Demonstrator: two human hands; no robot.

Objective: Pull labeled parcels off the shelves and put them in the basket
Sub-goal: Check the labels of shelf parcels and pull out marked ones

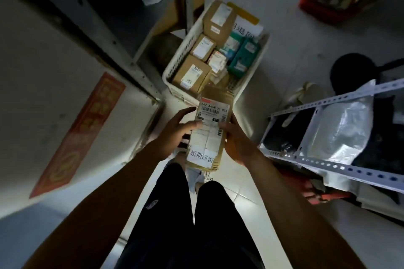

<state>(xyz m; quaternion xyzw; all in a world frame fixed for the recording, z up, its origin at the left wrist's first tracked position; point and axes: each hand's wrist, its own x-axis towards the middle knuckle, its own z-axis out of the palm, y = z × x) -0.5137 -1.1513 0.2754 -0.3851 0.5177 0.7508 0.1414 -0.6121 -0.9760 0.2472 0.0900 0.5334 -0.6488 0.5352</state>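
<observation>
A long brown cardboard parcel with a white shipping label and a white strip of printed characters hangs in front of me at the centre. My left hand grips its left edge, thumb across the label. My right hand holds its right edge. The parcel's far end reaches over the near rim of a white slotted plastic basket on the floor. Inside the basket lie several labelled brown boxes and green packets.
A grey metal shelf post and a shelf stand on the left, close to the basket. A white perforated shelf on the right holds a silver bag. A red crate sits at the back right. My dark-trousered legs stand on pale floor tiles.
</observation>
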